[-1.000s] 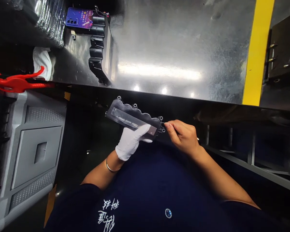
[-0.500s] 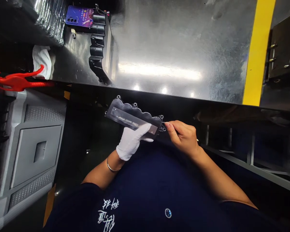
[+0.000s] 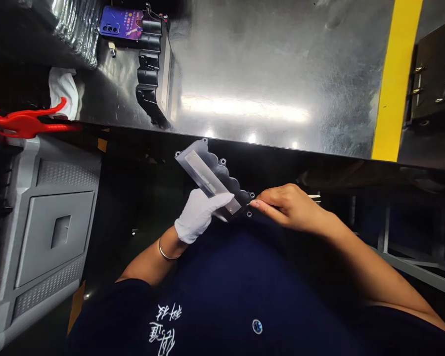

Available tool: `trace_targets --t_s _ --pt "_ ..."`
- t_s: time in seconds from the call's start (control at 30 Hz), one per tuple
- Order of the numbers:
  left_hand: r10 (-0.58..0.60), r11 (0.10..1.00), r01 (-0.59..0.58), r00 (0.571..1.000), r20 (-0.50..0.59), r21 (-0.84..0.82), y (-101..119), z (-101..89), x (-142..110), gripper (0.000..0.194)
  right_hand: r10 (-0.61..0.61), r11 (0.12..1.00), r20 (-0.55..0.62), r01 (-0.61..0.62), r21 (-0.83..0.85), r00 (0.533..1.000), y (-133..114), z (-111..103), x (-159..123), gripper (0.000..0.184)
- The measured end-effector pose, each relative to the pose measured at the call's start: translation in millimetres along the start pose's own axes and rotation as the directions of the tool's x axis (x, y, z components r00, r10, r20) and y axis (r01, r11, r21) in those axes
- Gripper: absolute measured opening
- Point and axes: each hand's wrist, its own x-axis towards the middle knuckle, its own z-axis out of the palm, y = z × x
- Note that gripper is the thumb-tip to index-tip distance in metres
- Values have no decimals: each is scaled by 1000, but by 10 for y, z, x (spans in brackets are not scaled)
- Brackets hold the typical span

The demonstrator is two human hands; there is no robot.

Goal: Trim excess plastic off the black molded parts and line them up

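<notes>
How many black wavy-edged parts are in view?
2: the held part in the gloved left hand; the other part on the table by the phone. Others may be hidden.

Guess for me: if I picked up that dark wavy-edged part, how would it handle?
The dark wavy-edged part is probably stiff: it juts past the gloved left hand without visible sagging. It may be fairly light, since that one hand seems to bear it. Its shiny pale strip might feel slippery.
</notes>
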Motion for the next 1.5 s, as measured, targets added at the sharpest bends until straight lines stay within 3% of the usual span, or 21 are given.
trace_targets --t_s 0.07,0.13,0.27,0.33,0.7,1.0,1.13,1.2,1.23,1.33,1.43,1.47,1.5 --pt "-17 998 20 998 57 -53 11 -26 30 32 -85 996 213 88 -2 973 -18 -132 -28 46" --pt "-13 993 25 995 95 -117 26 -52 62 34 -128 991 275 134 -1 953 -41 -226 -47 45" --pt "-94 993 104 985 146 -61 43 -75 95 31 -165 978 75 173 -116 984 -63 -290 -21 41" --pt "-142 986 154 973 183 -56 36 -69 93 27 -183 963 33 186 -194 983 -56 -282 13 40" --pt "-157 977 182 968 195 -114 22 -42 94 25 -160 966 96 176 -187 982 -25 -244 86 44" --pt "-144 976 171 971 192 -134 -62 -32 83 35 -165 986 183 156 61 969 74 -187 9 42" --pt "-175 927 237 959 224 -290 -31 -8 130 19 -182 979 235 152 139 955 54 -214 -61 41" --pt "-180 864 252 963 201 -435 18 -3 165 10 -241 962 161 214 171 957 22 -219 -85 35" --pt "-193 833 267 961 198 -484 42 -3 180 11 -259 958 62 248 143 964 7 -213 -91 30" --pt "-286 764 412 906 312 -496 76 -10 213 18 -282 959 -247 263 -109 927 -15 -156 -68 24" --pt "-383 745 557 808 448 -366 50 -47 223 21 -412 903 -262 352 -246 873 -12 -101 -7 33" --pt "-393 773 556 797 459 -303 38 -67 217 24 -442 891 -271 382 -246 855 -13 -93 11 37" --pt "-372 828 505 820 435 -244 28 -89 204 28 -443 892 -310 382 -240 841 -17 -89 26 42"
